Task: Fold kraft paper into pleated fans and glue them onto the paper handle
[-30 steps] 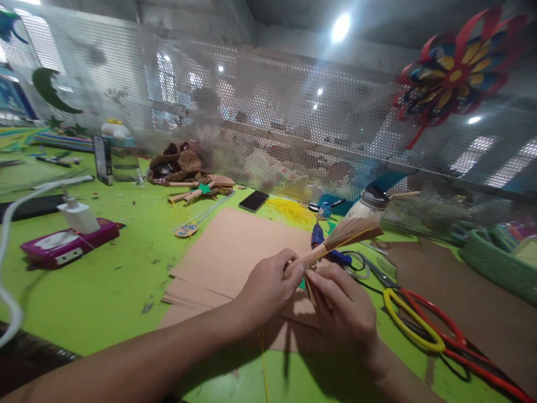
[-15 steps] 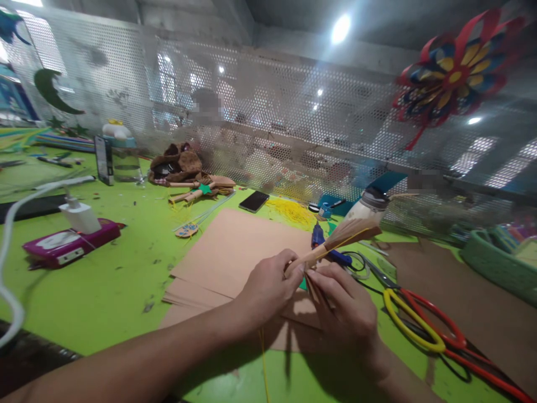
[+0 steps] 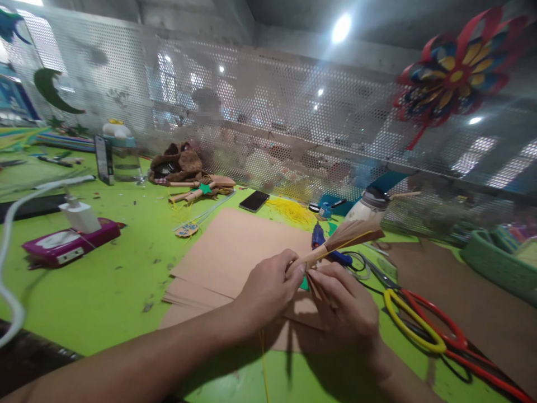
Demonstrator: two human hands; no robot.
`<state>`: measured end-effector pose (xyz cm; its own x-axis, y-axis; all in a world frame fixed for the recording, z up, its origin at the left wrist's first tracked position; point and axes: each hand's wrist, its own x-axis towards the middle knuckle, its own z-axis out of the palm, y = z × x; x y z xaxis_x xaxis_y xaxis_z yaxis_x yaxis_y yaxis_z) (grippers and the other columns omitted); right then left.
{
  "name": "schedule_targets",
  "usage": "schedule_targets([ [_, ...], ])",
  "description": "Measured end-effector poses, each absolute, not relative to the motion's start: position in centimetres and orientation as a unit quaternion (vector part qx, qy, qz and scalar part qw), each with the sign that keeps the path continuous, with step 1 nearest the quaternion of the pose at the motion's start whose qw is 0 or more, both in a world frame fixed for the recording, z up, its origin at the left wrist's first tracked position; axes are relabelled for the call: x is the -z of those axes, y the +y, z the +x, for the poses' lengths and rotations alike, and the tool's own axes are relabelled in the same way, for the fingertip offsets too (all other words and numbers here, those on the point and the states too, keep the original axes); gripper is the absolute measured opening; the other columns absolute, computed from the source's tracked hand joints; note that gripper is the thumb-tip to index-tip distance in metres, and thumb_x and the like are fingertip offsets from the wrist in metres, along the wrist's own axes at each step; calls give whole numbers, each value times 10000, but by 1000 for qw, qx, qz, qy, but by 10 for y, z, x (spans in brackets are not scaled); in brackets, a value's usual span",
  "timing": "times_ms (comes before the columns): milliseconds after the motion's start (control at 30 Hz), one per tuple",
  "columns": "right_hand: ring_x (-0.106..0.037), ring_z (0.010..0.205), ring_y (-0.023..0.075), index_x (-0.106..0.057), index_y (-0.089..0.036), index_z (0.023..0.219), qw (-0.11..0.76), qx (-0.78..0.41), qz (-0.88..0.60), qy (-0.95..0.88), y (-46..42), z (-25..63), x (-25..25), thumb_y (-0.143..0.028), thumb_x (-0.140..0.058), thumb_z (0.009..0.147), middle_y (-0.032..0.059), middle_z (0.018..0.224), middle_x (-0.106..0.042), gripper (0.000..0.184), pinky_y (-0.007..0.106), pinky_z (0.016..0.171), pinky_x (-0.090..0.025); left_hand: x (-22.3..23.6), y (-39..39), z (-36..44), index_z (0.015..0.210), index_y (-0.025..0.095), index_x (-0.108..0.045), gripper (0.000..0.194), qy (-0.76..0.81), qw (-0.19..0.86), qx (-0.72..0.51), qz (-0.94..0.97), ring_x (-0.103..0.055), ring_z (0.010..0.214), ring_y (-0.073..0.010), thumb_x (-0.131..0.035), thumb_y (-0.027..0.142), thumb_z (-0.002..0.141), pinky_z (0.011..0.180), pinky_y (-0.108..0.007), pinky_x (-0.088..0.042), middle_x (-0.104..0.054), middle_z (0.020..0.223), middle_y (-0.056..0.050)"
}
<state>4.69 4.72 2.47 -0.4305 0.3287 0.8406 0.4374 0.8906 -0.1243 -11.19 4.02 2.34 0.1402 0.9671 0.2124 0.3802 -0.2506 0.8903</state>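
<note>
My left hand [image 3: 268, 288] is closed around a brown paper roll [image 3: 321, 252] that flares into a fan at its upper right end. A thin yellow string [image 3: 265, 369] runs along the roll and hangs below my hands. Close beside it, my right hand [image 3: 352, 308] pinches a piece of folded brown paper [image 3: 316, 288] against the roll; the fingers partly hide where the two meet. Between the hands shows a bit of green [image 3: 304, 283]. Beneath both lies a stack of brown paper sheets [image 3: 239, 240].
Scissors with red and yellow handles [image 3: 413, 322] lie at the right, near a blue glue gun [image 3: 318, 235] and a green basket [image 3: 495, 263]. A phone [image 3: 254, 201] and yellow strings [image 3: 291, 210] lie behind the sheets. A purple power strip [image 3: 75, 243] sits at the left.
Almost nothing differs. The folded paper under my right fingers has shifted slightly, showing more of the green bit; both hands keep their grip in the same place.
</note>
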Motion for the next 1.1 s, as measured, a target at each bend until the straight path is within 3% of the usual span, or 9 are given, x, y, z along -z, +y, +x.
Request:
schedule_targets([
  [233,-606,771,193,-606,-187,965,472,79,-233,-847,48,48,-23,-69,-491,857,79,827,-624,197,304,616,-508,-21,41,-111,824,202,-568,248,522,261,-407,702,-500,629,-151,-403,371,898,556,-261,-354,-591,708,-15],
  [700,-598,721,189,-623,-180,869,481,40,-273,-832,46,51,-29,-87,-461,873,59,769,-618,187,316,631,-488,-19,41,-110,881,199,-605,304,518,270,-402,705,-529,671,-156,-386,408,913,603,-285,-389,-628,759,-37],
  [867,-571,677,160,-603,-190,887,485,77,-291,-821,48,53,-27,-100,-548,847,24,757,-612,113,273,602,-454,-20,40,-110,895,191,-603,314,512,317,-404,688,-531,680,-157,-387,418,906,581,-275,-376,-619,767,-40],
  [1100,-525,599,125,-597,-185,850,507,27,-317,-801,47,53,-26,-124,-601,827,-9,696,-565,66,245,565,-425,-19,43,-111,922,194,-606,297,506,329,-403,688,-539,711,-166,-411,416,895,600,-285,-375,-633,815,-47],
])
